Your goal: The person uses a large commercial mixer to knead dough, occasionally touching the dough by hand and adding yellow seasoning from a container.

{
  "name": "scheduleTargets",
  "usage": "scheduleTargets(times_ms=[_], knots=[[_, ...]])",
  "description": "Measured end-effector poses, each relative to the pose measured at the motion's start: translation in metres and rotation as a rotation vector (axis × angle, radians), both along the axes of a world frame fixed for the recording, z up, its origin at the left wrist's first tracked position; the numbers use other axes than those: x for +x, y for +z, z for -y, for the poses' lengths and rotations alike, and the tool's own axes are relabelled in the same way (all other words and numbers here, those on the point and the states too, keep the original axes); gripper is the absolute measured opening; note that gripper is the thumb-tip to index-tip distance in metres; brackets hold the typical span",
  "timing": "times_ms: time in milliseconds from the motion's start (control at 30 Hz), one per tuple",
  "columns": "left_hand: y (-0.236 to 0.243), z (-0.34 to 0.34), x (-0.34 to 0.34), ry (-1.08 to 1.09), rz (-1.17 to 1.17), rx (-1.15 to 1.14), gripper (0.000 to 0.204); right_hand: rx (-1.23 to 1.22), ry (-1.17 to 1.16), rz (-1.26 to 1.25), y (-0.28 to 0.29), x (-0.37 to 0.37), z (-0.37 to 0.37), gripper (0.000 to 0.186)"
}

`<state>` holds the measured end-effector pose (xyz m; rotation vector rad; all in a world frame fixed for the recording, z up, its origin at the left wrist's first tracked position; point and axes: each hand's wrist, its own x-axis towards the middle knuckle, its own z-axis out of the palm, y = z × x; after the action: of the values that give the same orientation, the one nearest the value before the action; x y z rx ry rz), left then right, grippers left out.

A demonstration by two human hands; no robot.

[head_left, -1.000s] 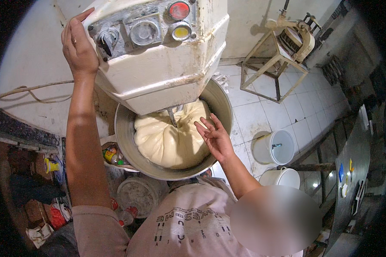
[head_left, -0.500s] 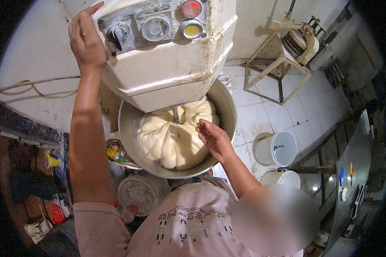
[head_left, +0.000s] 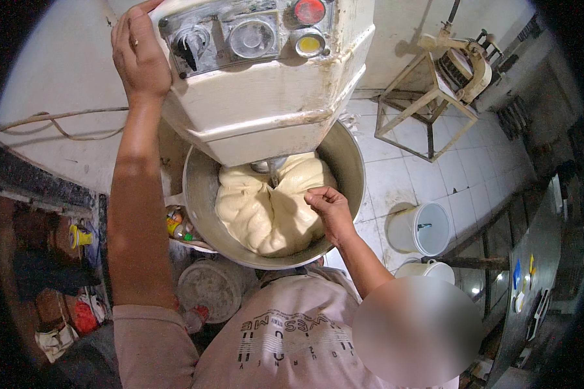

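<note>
A big metal mixing bowl (head_left: 191, 214) holds a broad mass of pale, smooth dough (head_left: 256, 217), folded in around the metal mixing tool (head_left: 274, 174). Over them juts the cream-coloured head of a dough mixer (head_left: 259, 110). My left hand (head_left: 141, 61) lies along the left side of that head, fingers stretched upward beside the control panel (head_left: 240, 39). Above the right part of the dough is my right hand (head_left: 331, 211), its fingertips pinched together. Whether a bit of dough is between them I cannot make out, nor whether they touch the mass below.
White buckets (head_left: 428, 228) stand on the tiled floor right of the bowl. Behind them is a metal stand (head_left: 428, 107) bearing a hand-worked press (head_left: 461, 65). A dusty round tub (head_left: 209, 292) sits at lower left. A dark table (head_left: 532, 259) runs along the right.
My right hand has gone from loosely spread fingers to a pinch. The dough's folds and the mixing tool have shifted. The whole view has moved slightly; my left hand stays on the mixer head.
</note>
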<state>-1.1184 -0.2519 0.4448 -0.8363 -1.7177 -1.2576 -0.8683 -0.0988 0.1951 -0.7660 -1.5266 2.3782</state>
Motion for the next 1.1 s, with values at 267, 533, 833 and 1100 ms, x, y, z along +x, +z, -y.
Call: scheduleTargets(times_ms=[267,533,833,1100], knots=[[0.003,0.003,-0.006,-0.065,-0.008,0.017,0.048,0.296,-0.002,0.119,-0.018,-0.011,-0.009,0.027],[0.001,0.003,-0.002,0.076,-0.094,-0.059,0.047,0.557,0.1,0.085,-0.025,-0.014,0.005,0.015],[0.001,0.002,-0.002,0.026,-0.069,-0.025,0.047,0.594,0.179,0.155,0.001,-0.008,-0.008,0.038],[0.0,0.006,-0.002,0.093,-0.081,-0.025,0.047,0.849,0.233,-0.054,0.091,0.0,-0.017,0.017]])
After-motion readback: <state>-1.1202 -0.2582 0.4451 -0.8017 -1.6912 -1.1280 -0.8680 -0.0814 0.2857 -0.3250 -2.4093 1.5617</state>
